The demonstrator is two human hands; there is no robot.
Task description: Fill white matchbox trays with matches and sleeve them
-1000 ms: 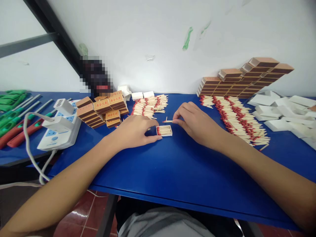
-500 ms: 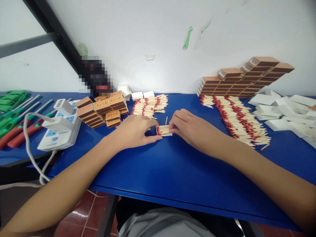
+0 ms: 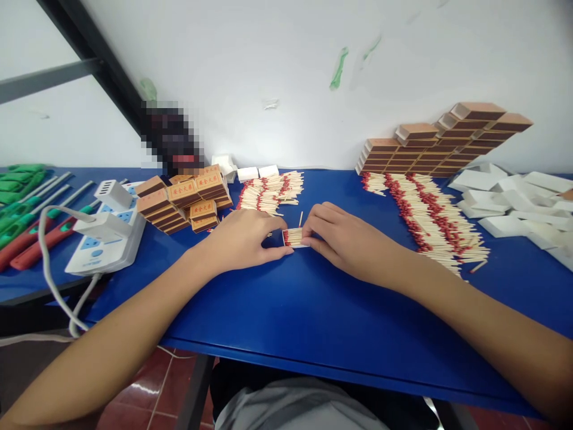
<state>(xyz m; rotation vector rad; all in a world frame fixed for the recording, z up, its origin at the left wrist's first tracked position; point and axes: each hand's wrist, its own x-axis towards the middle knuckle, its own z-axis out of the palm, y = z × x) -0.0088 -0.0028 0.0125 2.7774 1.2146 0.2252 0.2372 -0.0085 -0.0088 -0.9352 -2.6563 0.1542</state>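
A small white matchbox tray [image 3: 294, 245] filled with red-headed matches [image 3: 293, 237] rests on the blue table between my hands. My left hand [image 3: 249, 239] grips its left end, thumb in front and fingers behind. At the right end, my right hand [image 3: 336, 234] has its thumb and fingers closed around the tray, covering that end. One loose match [image 3: 301, 218] lies just behind the tray. Beyond my left hand spreads a pile of matches [image 3: 271, 192], partly hidden by that hand.
Printed matchboxes [image 3: 183, 197] are stacked at left, beside a white power strip [image 3: 107, 239] with a cable. Matchbox sleeves [image 3: 425, 152] form a stack against the wall. Rows of matches [image 3: 430, 221] and white trays [image 3: 514, 203] lie at right. Red-and-green-handled tools [image 3: 40, 224] lie far left.
My right hand has shifted slightly left along the tray, its fingers now covering more of the right end. My left hand keeps its hold.
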